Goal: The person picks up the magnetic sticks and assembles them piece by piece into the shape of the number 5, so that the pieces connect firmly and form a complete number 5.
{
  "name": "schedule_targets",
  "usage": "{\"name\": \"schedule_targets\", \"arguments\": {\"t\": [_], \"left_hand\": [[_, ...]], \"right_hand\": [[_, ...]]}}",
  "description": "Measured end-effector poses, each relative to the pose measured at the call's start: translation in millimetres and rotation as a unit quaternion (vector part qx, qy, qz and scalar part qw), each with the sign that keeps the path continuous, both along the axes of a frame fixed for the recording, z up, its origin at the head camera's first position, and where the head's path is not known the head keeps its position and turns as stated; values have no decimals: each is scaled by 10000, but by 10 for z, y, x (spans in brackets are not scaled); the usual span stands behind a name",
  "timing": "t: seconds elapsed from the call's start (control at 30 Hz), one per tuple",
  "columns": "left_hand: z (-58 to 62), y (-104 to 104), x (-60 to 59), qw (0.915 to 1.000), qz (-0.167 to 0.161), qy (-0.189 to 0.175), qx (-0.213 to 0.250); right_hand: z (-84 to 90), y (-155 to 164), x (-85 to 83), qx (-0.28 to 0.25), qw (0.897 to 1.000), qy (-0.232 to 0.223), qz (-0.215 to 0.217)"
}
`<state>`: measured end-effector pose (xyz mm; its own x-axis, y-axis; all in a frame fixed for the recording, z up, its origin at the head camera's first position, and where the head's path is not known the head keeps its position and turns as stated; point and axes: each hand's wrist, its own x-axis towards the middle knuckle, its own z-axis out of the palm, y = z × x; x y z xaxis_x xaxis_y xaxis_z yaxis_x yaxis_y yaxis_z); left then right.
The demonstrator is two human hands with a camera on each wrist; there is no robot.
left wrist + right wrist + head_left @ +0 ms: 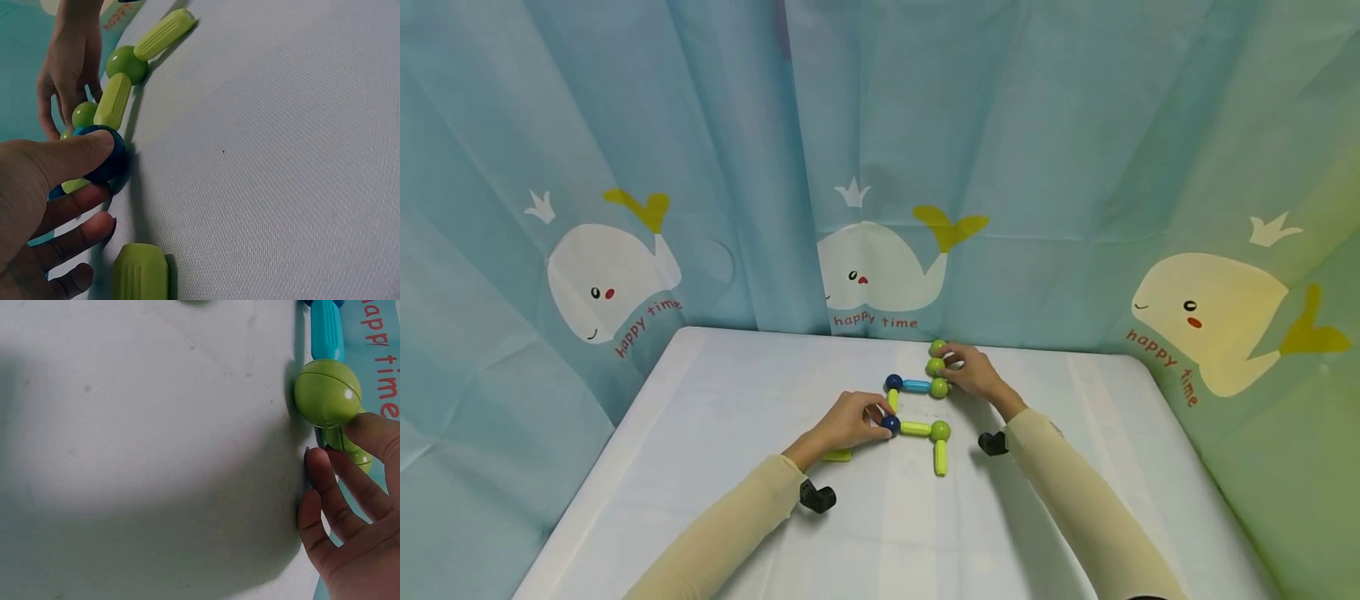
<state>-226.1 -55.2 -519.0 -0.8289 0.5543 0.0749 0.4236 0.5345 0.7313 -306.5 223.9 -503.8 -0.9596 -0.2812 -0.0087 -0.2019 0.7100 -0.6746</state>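
Observation:
My left hand (848,419) pinches a dark blue ball (891,426) between thumb and fingers; the left wrist view shows the thumb over this blue ball (117,161). A yellow-green rod (915,429) runs from it to a green ball (940,431), and another rod (941,458) points toward the near side. Behind, a short rod (892,401) meets a second dark blue ball (893,382). From there a light blue rod (916,386) reaches a green ball (939,388). My right hand (976,372) pinches the green ball (935,367) just beyond, with a further green ball (937,347) behind.
A separate yellow-green rod (837,456) lies on the white table (715,533) by my left wrist. The curtain (1037,167) with printed whales hangs right behind the table's far edge. Black wrist cameras (817,497) stick out below both sleeves.

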Motion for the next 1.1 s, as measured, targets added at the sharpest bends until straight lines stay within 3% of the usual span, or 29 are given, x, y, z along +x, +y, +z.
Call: {"name": "schedule_targets", "arguments": {"t": [0.57, 1.1], "left_hand": [[-12, 20, -41, 9998, 134, 104, -56], [-7, 54, -122, 9993, 359, 93, -77]], "right_hand": [[226, 134, 293, -52, 9965, 831, 60], [214, 357, 892, -594, 9949, 785, 238]]}}
